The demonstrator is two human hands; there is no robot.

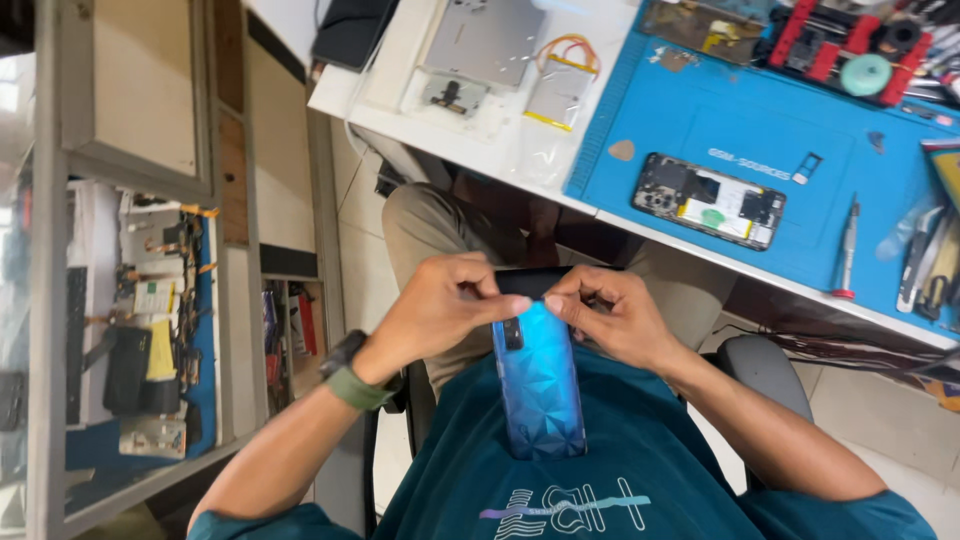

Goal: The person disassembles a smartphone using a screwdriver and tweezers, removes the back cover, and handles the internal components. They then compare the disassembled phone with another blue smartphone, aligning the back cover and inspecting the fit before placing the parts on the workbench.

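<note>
I brace the blue phone back cover (pixel 540 385) against my chest, left hand (pixel 440 305) and right hand (pixel 610 315) pinching its far edge; next calls for steady, even prying.

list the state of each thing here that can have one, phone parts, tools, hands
left hand: closed, pinching the top of the blue back cover
right hand: closed, pinching the same top edge
blue back cover: held upright against the chest, off any phone
opened phone: flat on the blue mat, back off, insides exposed
screwdriver: lying unused on the blue mat
silver panel: flat on the table
</note>
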